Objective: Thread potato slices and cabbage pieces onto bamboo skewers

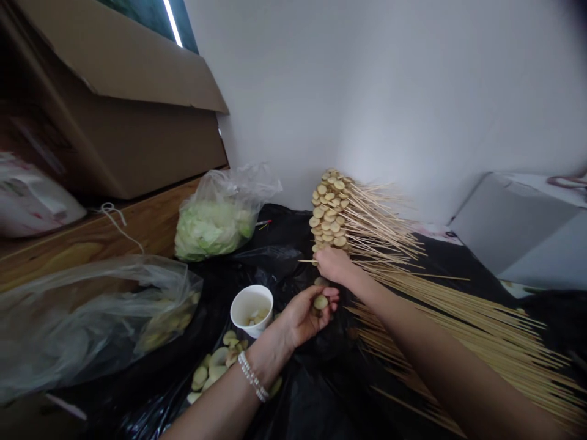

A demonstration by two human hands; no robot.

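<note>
My left hand point(306, 315), a bead bracelet on its wrist, is curled with a pale potato slice point(320, 301) pinched in its fingertips. Just beyond it my right hand point(333, 264) is closed on a thin bamboo skewer point(306, 261) whose tip points left. Behind the right hand rises a pile of finished skewers point(331, 211), each loaded with round slices. More loose slices point(211, 370) lie on the black plastic sheet point(321, 391) near my left forearm.
A white paper cup point(251, 307) stands left of my left hand. Bare skewers point(481, 333) fan out to the right. A bag of cabbage point(215, 223), a clear bag point(92, 318) and a cardboard box point(119, 98) sit on the left; a white box point(527, 226) is at right.
</note>
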